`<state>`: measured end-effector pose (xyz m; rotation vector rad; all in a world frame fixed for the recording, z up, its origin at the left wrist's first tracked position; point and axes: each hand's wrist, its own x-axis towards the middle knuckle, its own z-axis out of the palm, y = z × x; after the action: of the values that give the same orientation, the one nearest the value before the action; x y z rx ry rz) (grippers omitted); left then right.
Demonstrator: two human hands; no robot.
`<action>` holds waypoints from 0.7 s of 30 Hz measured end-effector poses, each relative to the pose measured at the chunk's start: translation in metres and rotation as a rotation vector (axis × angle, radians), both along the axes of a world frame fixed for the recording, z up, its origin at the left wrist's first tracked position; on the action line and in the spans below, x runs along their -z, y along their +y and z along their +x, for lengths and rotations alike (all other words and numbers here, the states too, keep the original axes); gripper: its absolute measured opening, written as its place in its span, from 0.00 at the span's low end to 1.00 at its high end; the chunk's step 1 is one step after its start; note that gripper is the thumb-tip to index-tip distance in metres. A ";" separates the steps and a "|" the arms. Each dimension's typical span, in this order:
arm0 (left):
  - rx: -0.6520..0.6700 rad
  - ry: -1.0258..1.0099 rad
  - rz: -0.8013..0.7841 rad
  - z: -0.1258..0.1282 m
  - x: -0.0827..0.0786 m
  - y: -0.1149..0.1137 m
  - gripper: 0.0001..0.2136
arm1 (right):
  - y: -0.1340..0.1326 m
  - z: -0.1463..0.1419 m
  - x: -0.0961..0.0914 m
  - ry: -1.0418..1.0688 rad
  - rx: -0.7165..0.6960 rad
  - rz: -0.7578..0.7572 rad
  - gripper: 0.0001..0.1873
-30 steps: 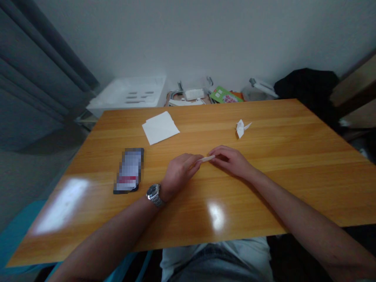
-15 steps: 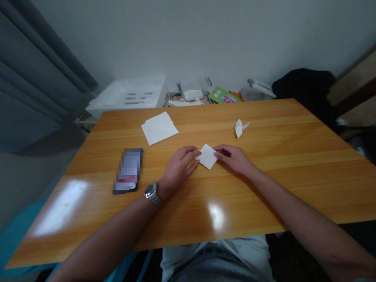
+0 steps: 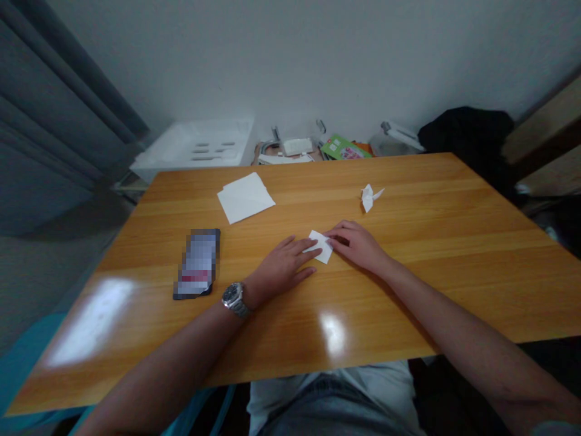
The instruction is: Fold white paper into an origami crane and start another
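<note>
Paper sheets, white and flat (image 3: pixel 246 198), are stacked loosely on the far left part of a glossy wooden bench (image 3: pixel 281 345). Nearer, a dark-edged rectangular phone (image 3: pixel 197 263), its screen blurred by blocks, is set down beside the left forearm. A small white folded-paper figure (image 3: pixel 368 198) with a pointed tip is placed beyond the right hand, well apart from the stack. Behind the far edge, a white slotted plastic tray (image 3: pixel 157 156), a green printed booklet (image 3: pixel 342 148) and a black, soft-looking bundle (image 3: pixel 465 139) can be made out.

Between the two hands, near the middle of the bench, a small white square of folded paper (image 3: pixel 324 254) is laid at a slant. Its left part is covered by the left hand (image 3: pixel 284 266), which is spread loosely, fingertips rested on the paper and thumb held apart below. A silver metal watch (image 3: pixel 233 295) is worn on that wrist. The paper's right edge is pinched narrowly between thumb and fingers of the right hand (image 3: pixel 361 245).
</note>
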<state>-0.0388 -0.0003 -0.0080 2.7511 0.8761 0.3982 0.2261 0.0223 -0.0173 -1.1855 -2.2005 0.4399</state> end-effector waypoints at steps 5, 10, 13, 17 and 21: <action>-0.013 0.000 0.001 0.001 -0.004 -0.001 0.22 | -0.001 0.004 -0.002 -0.009 -0.038 0.037 0.12; -0.026 -0.006 -0.003 0.000 -0.004 -0.001 0.21 | 0.000 0.007 -0.003 -0.037 -0.106 0.083 0.12; -0.022 -0.007 -0.008 0.000 -0.003 -0.001 0.20 | 0.001 0.008 -0.003 -0.057 -0.126 0.111 0.12; -0.025 -0.013 0.007 0.000 -0.004 -0.001 0.20 | -0.001 0.008 -0.003 -0.077 -0.128 0.119 0.12; -0.039 -0.036 0.047 0.001 -0.005 -0.002 0.20 | -0.001 0.007 -0.004 -0.086 -0.125 0.119 0.12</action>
<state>-0.0381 -0.0026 -0.0029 2.7644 0.9236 0.4801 0.2333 0.0209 -0.0133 -1.0255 -2.3483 0.3095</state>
